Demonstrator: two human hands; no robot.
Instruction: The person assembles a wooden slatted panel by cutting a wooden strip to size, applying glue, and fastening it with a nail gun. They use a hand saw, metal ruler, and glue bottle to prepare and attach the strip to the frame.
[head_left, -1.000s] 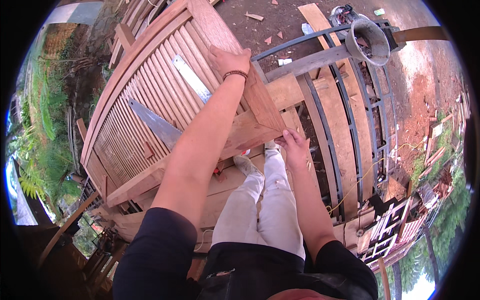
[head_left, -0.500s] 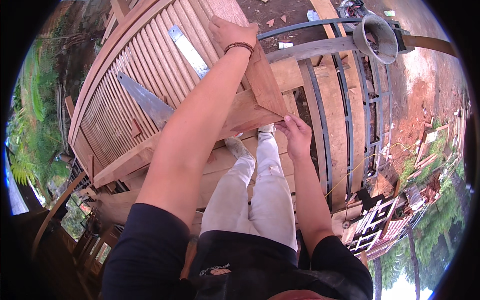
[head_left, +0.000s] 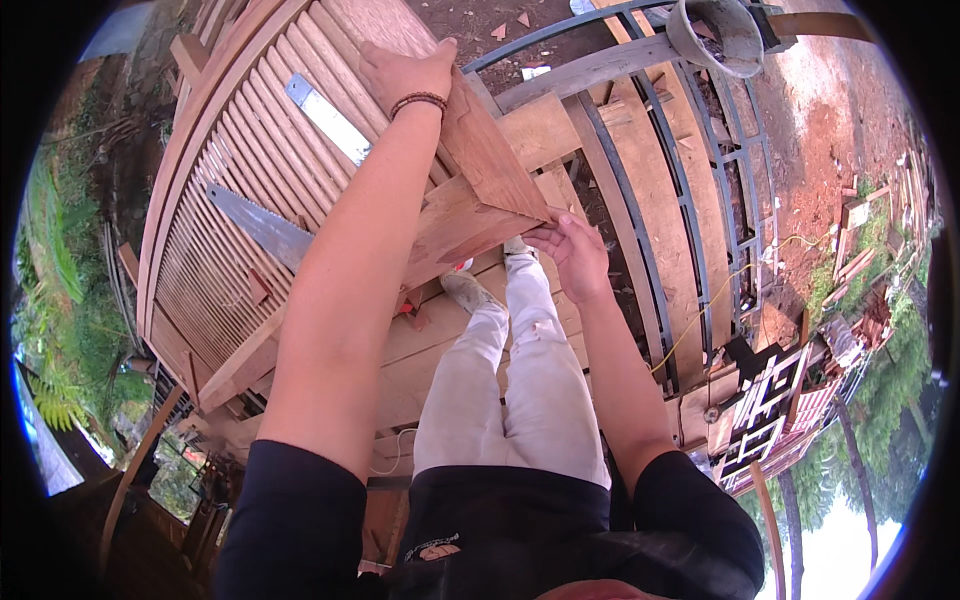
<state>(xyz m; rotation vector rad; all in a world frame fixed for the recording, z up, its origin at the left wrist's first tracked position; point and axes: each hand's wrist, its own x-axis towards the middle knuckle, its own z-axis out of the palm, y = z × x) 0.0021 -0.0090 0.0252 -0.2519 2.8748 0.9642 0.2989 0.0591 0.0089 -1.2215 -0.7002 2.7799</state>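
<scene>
A large wooden frame filled with slats point(head_left: 260, 130) lies in front of me, with a mitred corner between its end board point(head_left: 490, 150) and its near rail point(head_left: 455, 225). My left hand point(head_left: 410, 75) is closed over the end board, the fingers lying across its far part. At the mitred corner my right hand point(head_left: 572, 255) pinches the tip of the joint from the near side, with thumb and fingers closed. On the slats rest a handsaw point(head_left: 258, 228), partly hidden behind my left forearm, and a flat silvery metal strip point(head_left: 328, 120). A small wood offcut point(head_left: 260, 288) lies near the saw.
Planks point(head_left: 640, 180) and a dark metal framework point(head_left: 735, 180) stretch off to the right. A dirty bucket point(head_left: 715, 40) sits at the far right. My feet are on boards point(head_left: 400, 350) below the frame. A yellow cord point(head_left: 705, 318) runs to the right, and greenery grows on the left.
My view has shifted, so the frame and both hands appear slightly farther left and higher. Both hands keep their hold on the end board and the corner.
</scene>
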